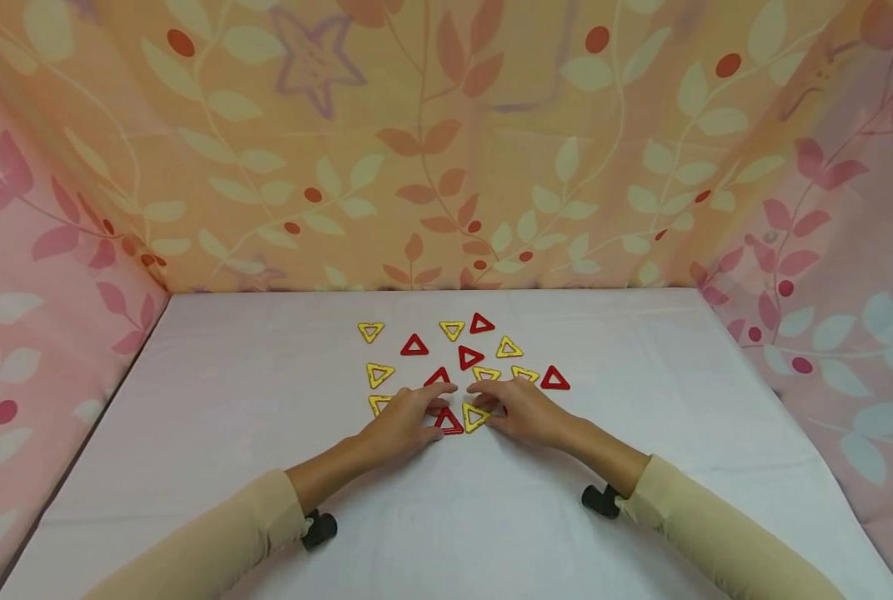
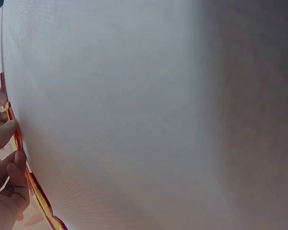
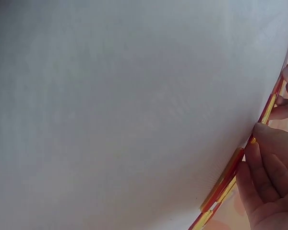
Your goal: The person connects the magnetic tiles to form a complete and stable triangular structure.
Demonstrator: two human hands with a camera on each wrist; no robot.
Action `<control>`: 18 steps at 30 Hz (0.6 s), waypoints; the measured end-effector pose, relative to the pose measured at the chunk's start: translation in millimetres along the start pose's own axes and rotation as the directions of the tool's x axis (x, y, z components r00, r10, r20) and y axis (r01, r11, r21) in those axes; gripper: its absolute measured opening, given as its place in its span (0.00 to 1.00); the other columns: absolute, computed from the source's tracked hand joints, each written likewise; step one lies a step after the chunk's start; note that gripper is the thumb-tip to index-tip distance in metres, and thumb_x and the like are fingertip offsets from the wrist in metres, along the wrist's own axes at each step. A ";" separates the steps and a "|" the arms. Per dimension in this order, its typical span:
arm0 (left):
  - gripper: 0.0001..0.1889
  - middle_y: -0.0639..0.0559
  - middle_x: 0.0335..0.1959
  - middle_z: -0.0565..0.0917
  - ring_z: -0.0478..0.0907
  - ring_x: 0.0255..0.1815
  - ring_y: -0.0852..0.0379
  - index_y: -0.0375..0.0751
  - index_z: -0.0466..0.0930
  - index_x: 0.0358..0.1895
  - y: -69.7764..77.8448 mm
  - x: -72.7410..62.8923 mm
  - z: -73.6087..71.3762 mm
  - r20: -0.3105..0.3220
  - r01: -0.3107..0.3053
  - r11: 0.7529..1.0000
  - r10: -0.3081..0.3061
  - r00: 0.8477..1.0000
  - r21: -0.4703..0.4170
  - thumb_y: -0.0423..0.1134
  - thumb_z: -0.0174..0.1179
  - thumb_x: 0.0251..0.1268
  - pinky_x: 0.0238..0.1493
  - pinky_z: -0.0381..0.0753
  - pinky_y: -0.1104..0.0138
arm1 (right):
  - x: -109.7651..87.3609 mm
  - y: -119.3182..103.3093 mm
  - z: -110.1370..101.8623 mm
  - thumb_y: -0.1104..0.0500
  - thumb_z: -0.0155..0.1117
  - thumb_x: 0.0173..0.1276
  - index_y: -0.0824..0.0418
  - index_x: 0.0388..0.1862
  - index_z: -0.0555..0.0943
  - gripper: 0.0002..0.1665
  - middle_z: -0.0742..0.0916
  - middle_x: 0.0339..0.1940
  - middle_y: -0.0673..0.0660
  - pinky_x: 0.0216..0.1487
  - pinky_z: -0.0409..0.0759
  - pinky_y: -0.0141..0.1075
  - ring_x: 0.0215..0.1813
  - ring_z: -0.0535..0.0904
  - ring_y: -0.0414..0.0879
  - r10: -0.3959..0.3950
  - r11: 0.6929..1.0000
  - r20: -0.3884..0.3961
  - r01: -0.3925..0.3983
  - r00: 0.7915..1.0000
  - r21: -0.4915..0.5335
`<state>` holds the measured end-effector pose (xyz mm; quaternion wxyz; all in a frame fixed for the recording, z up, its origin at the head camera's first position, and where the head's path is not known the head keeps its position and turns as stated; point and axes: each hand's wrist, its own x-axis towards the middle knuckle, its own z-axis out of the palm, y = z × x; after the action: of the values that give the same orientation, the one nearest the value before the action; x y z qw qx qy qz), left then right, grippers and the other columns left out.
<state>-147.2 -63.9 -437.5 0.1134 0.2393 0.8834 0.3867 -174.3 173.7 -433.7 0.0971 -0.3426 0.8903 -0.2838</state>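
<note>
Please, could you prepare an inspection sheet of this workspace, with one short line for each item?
Surface: white table.
Job's things: red triangles and yellow triangles, mixed together; some partly hidden.
Clutter: nothing seen.
Hands: left hand touches the front red triangle; right hand touches the front yellow triangle.
Cables: nothing seen.
Surroundings: patterned cloth, orange behind, pink at both sides.

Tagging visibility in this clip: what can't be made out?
Head: a yellow triangular frame, partly covered by the left hand.
Head: a second yellow triangular frame, lower part behind the right hand.
Left wrist: the triangular frames' outlines, seen edge-on.
Right wrist: both hands, cut off by the right edge.
</note>
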 end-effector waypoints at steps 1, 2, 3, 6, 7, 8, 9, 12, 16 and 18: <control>0.34 0.46 0.59 0.82 0.80 0.60 0.54 0.43 0.71 0.69 0.1 0.2 0.1 0.001 -0.001 1.000 0.001 1.000 0.004 0.31 0.71 0.58 0.59 0.78 0.60 | -0.1 -0.2 0.2 0.68 0.72 0.62 0.62 0.61 0.78 0.27 0.89 0.49 0.54 0.54 0.82 0.39 0.51 0.85 0.44 0.000 1.000 -0.003 0.000 1.000 -0.004; 0.34 0.46 0.59 0.82 0.80 0.60 0.54 0.43 0.71 0.69 0.3 0.5 0.3 0.002 -0.001 1.000 0.001 1.000 0.009 0.30 0.71 0.58 0.60 0.78 0.60 | -0.2 -0.6 0.2 0.68 0.71 0.62 0.62 0.61 0.78 0.27 0.89 0.49 0.54 0.54 0.82 0.39 0.51 0.85 0.43 0.002 1.000 -0.004 -0.002 1.000 -0.007; 0.34 0.46 0.59 0.83 0.80 0.60 0.53 0.43 0.71 0.69 0.4 0.6 0.4 0.003 0.001 1.000 -0.001 1.000 0.013 0.30 0.71 0.58 0.61 0.76 0.59 | -0.4 -1.2 0.2 0.68 0.71 0.62 0.62 0.61 0.78 0.27 0.89 0.49 0.54 0.54 0.82 0.39 0.51 0.85 0.44 0.001 1.000 -0.005 -0.002 1.000 -0.007; 0.34 0.46 0.58 0.83 0.79 0.61 0.53 0.44 0.71 0.70 1.6 1.0 1.2 0.009 0.014 1.000 -0.014 1.000 0.018 0.30 0.70 0.59 0.65 0.73 0.55 | -1.1 -2.9 0.3 0.68 0.72 0.62 0.63 0.61 0.78 0.27 0.89 0.49 0.54 0.55 0.81 0.40 0.52 0.85 0.44 0.003 1.000 -0.003 -0.003 1.000 -0.013; 0.34 0.46 0.58 0.83 0.78 0.62 0.53 0.44 0.70 0.70 2.2 1.2 1.5 0.012 0.017 1.000 -0.017 1.000 0.019 0.29 0.70 0.59 0.66 0.72 0.54 | -1.4 -3.4 0.4 0.68 0.72 0.62 0.63 0.61 0.78 0.27 0.89 0.49 0.54 0.55 0.81 0.40 0.52 0.85 0.44 0.003 1.000 -0.002 -0.003 1.000 -0.015; 0.35 0.47 0.58 0.83 0.78 0.62 0.52 0.44 0.70 0.71 2.6 1.4 1.9 0.016 0.022 1.000 -0.022 1.000 0.021 0.29 0.70 0.59 0.66 0.71 0.54 | -1.7 -4.1 0.5 0.68 0.72 0.62 0.63 0.61 0.78 0.27 0.89 0.49 0.54 0.56 0.81 0.41 0.52 0.85 0.44 0.000 1.000 -0.001 0.000 1.000 -0.016; 0.35 0.47 0.58 0.83 0.77 0.62 0.52 0.44 0.70 0.71 3.0 1.6 2.3 0.018 0.026 0.999 -0.027 0.999 0.021 0.29 0.70 0.59 0.65 0.72 0.54 | -2.0 -4.7 0.5 0.68 0.72 0.62 0.63 0.61 0.78 0.27 0.89 0.49 0.54 0.56 0.81 0.41 0.52 0.85 0.44 -0.002 1.000 -0.001 0.002 1.000 -0.015; 0.36 0.48 0.58 0.83 0.77 0.62 0.52 0.45 0.69 0.72 3.2 2.4 3.8 0.024 0.033 0.999 -0.034 0.999 0.022 0.29 0.70 0.59 0.62 0.75 0.57 | -2.7 -6.0 1.1 0.68 0.72 0.62 0.63 0.61 0.79 0.27 0.89 0.48 0.55 0.57 0.80 0.42 0.52 0.85 0.45 -0.008 1.000 -0.005 0.008 1.000 -0.015; 0.36 0.49 0.57 0.84 0.79 0.58 0.53 0.46 0.69 0.72 2.7 2.7 4.9 0.024 0.037 0.999 -0.037 0.999 0.023 0.29 0.70 0.59 0.58 0.78 0.60 | -3.0 -6.8 2.0 0.68 0.72 0.61 0.64 0.60 0.79 0.27 0.89 0.48 0.55 0.56 0.81 0.42 0.51 0.85 0.45 -0.012 1.000 -0.008 0.012 1.000 -0.020; 0.35 0.49 0.56 0.84 0.80 0.57 0.54 0.46 0.70 0.72 3.0 2.3 5.0 0.025 0.035 0.999 -0.036 0.999 0.019 0.29 0.69 0.59 0.57 0.79 0.61 | -3.3 -7.0 2.5 0.68 0.72 0.61 0.64 0.60 0.79 0.27 0.89 0.48 0.55 0.56 0.81 0.41 0.51 0.86 0.45 -0.013 1.000 -0.008 0.013 1.000 -0.025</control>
<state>-146.3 -57.8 -438.6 0.1294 0.2296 0.8895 0.3734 -167.0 170.5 -431.8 0.0870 -0.3484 0.8920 -0.2746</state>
